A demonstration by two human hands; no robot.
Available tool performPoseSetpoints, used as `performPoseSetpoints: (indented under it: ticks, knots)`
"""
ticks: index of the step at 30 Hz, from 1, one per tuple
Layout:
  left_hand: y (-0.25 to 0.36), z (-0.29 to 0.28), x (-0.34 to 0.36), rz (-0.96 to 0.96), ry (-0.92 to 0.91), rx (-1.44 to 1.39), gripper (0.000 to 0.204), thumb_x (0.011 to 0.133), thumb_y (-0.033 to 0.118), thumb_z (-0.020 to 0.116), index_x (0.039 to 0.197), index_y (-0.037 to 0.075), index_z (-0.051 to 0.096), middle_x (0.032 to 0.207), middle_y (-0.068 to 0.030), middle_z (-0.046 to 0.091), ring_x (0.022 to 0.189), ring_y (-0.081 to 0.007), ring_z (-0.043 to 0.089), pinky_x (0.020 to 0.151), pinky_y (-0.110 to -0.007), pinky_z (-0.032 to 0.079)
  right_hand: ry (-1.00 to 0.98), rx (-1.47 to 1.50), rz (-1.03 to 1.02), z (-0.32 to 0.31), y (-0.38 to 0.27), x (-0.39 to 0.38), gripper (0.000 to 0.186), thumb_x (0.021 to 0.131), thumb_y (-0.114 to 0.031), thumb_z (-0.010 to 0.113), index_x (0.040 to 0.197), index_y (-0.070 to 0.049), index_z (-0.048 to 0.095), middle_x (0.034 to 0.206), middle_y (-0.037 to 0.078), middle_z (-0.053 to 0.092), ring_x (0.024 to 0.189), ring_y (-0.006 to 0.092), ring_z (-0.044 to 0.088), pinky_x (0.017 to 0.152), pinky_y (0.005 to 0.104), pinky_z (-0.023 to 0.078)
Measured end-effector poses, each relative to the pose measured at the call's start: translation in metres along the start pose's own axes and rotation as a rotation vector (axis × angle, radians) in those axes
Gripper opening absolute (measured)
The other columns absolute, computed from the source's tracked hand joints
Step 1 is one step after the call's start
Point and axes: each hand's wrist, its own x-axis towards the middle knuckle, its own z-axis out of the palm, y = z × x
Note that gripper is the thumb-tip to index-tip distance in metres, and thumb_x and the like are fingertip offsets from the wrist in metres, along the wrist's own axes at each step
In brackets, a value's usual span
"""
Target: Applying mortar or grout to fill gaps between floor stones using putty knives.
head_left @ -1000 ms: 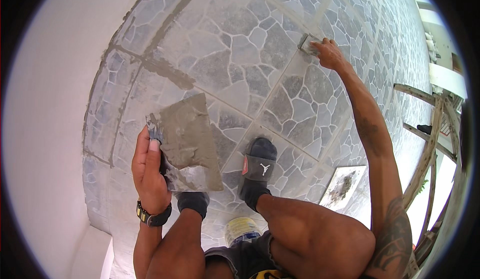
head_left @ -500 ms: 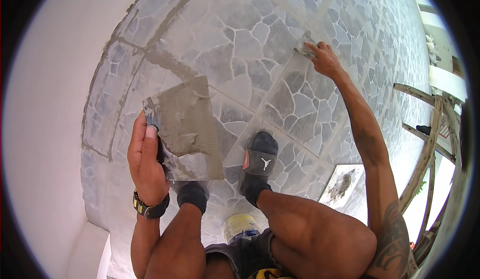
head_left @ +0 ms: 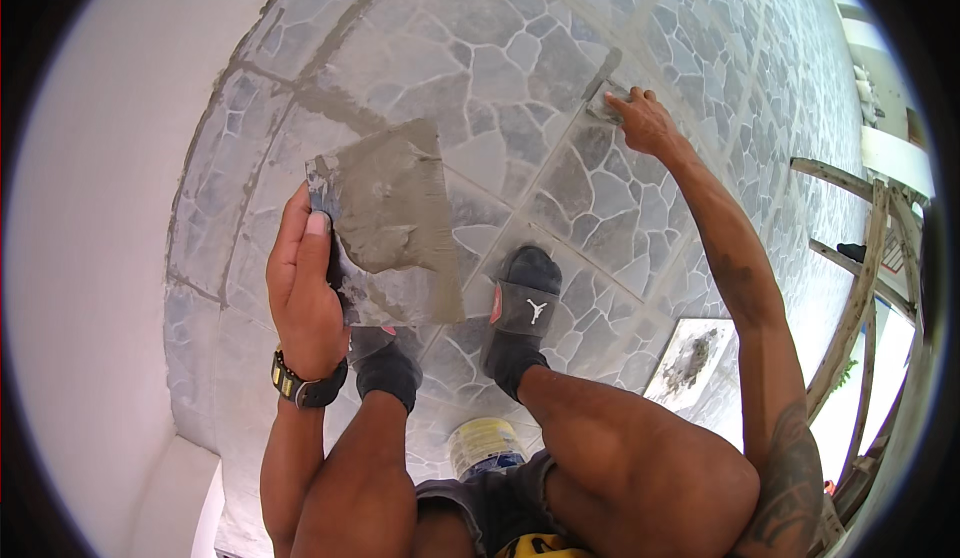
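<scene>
My left hand [head_left: 305,298] grips a flat metal trowel [head_left: 390,213] loaded with grey grout, held up over the floor near my left foot. My right hand [head_left: 648,123] reaches up and right, gripping a small float [head_left: 601,108] against the stone-patterned tiled floor [head_left: 500,148], on a joint between tiles. A short dark streak of wet grout [head_left: 611,62] shows just beyond the float. More grout lines [head_left: 350,108] cross the tiles at the upper left.
A white wall [head_left: 100,238] runs along the left. A bucket [head_left: 485,448] stands behind my feet. A board with a dark smear [head_left: 688,353] lies by my right arm. Weathered wooden timbers [head_left: 835,178] stand at the right edge. My sandalled feet [head_left: 525,298] are on the tiles.
My left hand and the loaded trowel have moved upward. The float has shifted slightly left and down, and a dark grout streak now shows on the joint above it.
</scene>
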Motion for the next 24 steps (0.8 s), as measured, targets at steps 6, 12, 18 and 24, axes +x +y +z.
performPoseSetpoints:
  ticks: [6,12,18,24]
  knots:
    - [-0.002,0.006,-0.008,0.118,-0.019,0.118,0.044,0.103,0.017,0.043,0.138,-0.009,0.045,0.13,-0.0127,0.058,0.115,-0.014,0.053,0.101,-0.027,0.038,0.14,0.169,-0.035,0.018,-0.017,-0.036,0.062,0.083,-0.014,0.071,0.141,-0.018,0.048,0.122,0.024,0.052,0.109,0.0411,0.053,0.093,0.0463,0.048]
    - [-0.008,0.003,-0.021,0.183,-0.034,0.165,0.043,0.103,0.017,0.044,0.137,-0.01,0.046,0.129,-0.0133,0.058,0.116,-0.015,0.053,0.102,-0.027,0.038,-0.008,0.05,0.048,0.009,-0.031,-0.06,0.066,0.083,-0.013,0.07,0.144,-0.017,0.044,0.121,0.025,0.052,0.111,0.0427,0.053,0.094,0.0459,0.047]
    - [-0.011,0.021,-0.043,0.169,-0.099,0.131,0.045,0.102,0.017,0.044,0.138,-0.01,0.045,0.13,-0.0139,0.058,0.117,-0.0157,0.053,0.102,-0.027,0.039,0.205,0.188,-0.006,0.039,-0.033,-0.089,0.063,0.081,-0.013,0.07,0.14,-0.016,0.048,0.12,0.025,0.053,0.11,0.0414,0.054,0.093,0.0454,0.048]
    - [-0.011,-0.002,-0.068,0.2,-0.074,0.157,0.043,0.103,0.016,0.043,0.137,-0.01,0.045,0.127,-0.0134,0.06,0.114,-0.015,0.055,0.1,-0.027,0.04,0.137,0.105,-0.07,0.014,-0.072,-0.11,0.062,0.079,-0.008,0.067,0.139,-0.015,0.05,0.115,0.024,0.055,0.106,0.0422,0.055,0.091,0.0454,0.048]
